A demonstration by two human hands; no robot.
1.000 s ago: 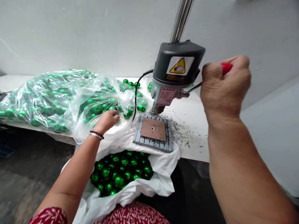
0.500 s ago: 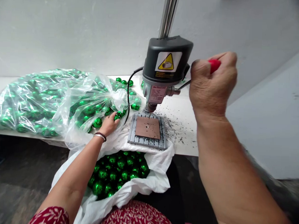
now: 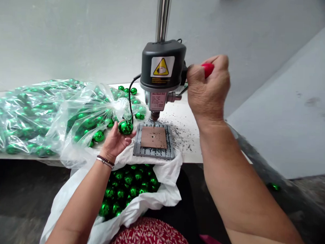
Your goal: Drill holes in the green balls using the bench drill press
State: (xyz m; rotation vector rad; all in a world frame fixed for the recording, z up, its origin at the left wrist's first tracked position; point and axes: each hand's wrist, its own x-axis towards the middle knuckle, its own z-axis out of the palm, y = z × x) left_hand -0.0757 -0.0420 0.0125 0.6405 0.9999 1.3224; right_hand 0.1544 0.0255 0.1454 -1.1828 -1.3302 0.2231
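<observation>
A shiny green bauble (image 3: 125, 127) rests in the fingers of my left hand (image 3: 117, 141), palm turned up, just left of the drill press base (image 3: 136, 149). My right hand (image 3: 209, 90) is wrapped round the red knob (image 3: 207, 69) of the feed lever on the bench drill press (image 3: 163, 67). Beneath the drill bit lies a brown square plate (image 3: 158, 142) with a small hole, dotted with dark shavings. A clear plastic bag (image 3: 26, 113) full of green baubles lies on the table to the left, with loose ones beside its tied neck.
A white cloth sack (image 3: 162, 202) holding several green baubles hangs open at the front edge of the white table (image 3: 190, 121). Dark shavings are scattered right of the drill base. A black cable (image 3: 130, 96) hangs behind my left hand. One bauble (image 3: 274, 186) lies on the floor at right.
My left hand has lifted a bauble from beside the bag and turned palm up with it. My right hand remains on the lever knob. The view has shifted to the right.
</observation>
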